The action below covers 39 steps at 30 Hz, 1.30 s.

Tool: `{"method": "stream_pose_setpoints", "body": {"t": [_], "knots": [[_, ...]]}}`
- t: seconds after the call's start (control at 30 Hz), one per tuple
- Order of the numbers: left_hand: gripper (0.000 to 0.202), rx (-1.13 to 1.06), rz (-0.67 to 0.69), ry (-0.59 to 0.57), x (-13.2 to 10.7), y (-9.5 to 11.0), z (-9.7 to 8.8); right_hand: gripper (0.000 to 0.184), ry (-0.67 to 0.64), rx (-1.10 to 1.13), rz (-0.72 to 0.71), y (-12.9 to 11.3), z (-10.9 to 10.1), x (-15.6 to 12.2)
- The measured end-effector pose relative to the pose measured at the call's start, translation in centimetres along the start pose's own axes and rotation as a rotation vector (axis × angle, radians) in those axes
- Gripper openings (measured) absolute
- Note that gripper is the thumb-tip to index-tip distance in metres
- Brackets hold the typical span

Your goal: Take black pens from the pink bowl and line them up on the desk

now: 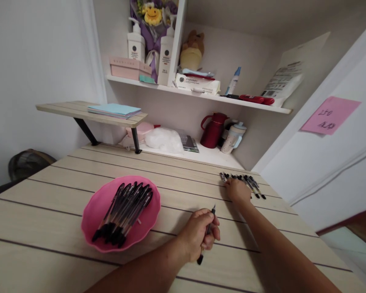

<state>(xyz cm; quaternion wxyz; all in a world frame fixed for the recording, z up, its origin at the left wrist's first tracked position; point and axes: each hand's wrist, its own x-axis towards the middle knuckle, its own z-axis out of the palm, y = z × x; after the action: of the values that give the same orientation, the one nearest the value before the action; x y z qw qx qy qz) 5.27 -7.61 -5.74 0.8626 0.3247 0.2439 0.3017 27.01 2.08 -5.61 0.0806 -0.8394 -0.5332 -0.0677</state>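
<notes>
My left hand (198,234) is closed around a black pen (210,225), held at a slant with its narrow pointed tip upward and its black end below the fingers. Farther off to the right, my right hand (238,191) reaches down to a row of pens (252,185) lying on the table. Its fingers are drawn together at the row's left end, and whatever they pinch is hidden. On the left, a pink scalloped bowl (90,219) holds a bundle of capped black pens (126,211).
A small raised shelf (57,107) with blue paper (114,110) stands over the slatted table (42,211). Behind are a red jug (213,130), a pale tumbler (233,138) and a white plastic bag (164,139). A pink note (331,116) sticks to the right wall.
</notes>
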Motion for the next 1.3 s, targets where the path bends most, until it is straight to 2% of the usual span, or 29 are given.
{"method": "stream_pose_setpoints", "body": {"t": [0.2,0.33,0.4,0.47,0.5,0.53,0.6,0.63,0.67,0.73,0.83,0.97,1.03,1.1,1.2,1.3], "knots": [[0.019,0.003,-0.002,0.005,0.1,-0.2,-0.2,0.024,0.018,-0.009,-0.007,0.0,0.3,0.4],[0.019,-0.030,-0.001,-0.001,0.1,-0.2,-0.3,0.026,0.043,0.022,-0.017,0.0,-0.3,0.2],[0.020,-0.088,0.030,0.000,0.2,-0.1,-0.3,0.027,0.068,0.036,-0.023,0.0,-1.0,-0.7],[0.020,-0.180,0.114,0.030,0.3,0.0,-0.3,0.030,0.034,0.168,-0.042,-0.2,-1.7,-2.7],[0.020,-0.235,0.169,0.055,0.5,0.1,-0.4,0.032,-0.024,0.301,-0.061,-0.4,-2.1,-4.1],[0.020,-0.291,0.224,0.079,0.6,0.1,-0.4,0.037,-0.147,0.525,-0.082,-0.6,-2.4,-5.8],[0.019,-0.398,0.311,0.114,0.8,0.3,-0.5,0.045,-0.466,0.919,-0.098,-1.2,-2.7,-9.5],[0.019,-0.444,0.337,0.123,0.8,0.4,-0.5,0.045,-0.605,1.035,-0.125,-1.6,-2.8,-11.3],[0.018,-0.481,0.353,0.133,0.9,0.5,-0.6,0.042,-0.682,1.101,-0.142,-2.0,-2.8,-12.9],[0.017,-0.521,0.369,0.151,0.9,0.7,-0.7,0.035,-0.657,1.192,-0.161,-2.8,-2.7,-15.4],[0.016,-0.509,0.390,0.163,0.8,0.8,-0.7,0.030,-0.606,1.294,-0.122,-3.9,-2.4,-17.0],[0.020,-0.461,0.416,0.162,0.9,0.9,-0.8,0.027,-0.534,1.323,-0.126,-4.7,-1.9,-16.7],[0.024,-0.432,0.400,0.160,1.0,0.9,-0.9,0.024,-0.434,1.274,-0.157,-4.5,-1.6,-15.6],[0.032,-0.403,0.356,0.174,1.1,0.9,-1.1,0.021,-0.282,1.147,-0.167,-3.9,-1.5,-13.7],[0.040,-0.348,0.279,0.190,1.2,0.7,-1.4,0.018,-0.047,0.784,-0.139,-2.6,-1.4,-9.9],[0.041,-0.269,0.280,0.167,1.2,0.5,-1.5,0.020,0.020,0.407,-0.059,-1.4,-1.1,-6.3]]}}
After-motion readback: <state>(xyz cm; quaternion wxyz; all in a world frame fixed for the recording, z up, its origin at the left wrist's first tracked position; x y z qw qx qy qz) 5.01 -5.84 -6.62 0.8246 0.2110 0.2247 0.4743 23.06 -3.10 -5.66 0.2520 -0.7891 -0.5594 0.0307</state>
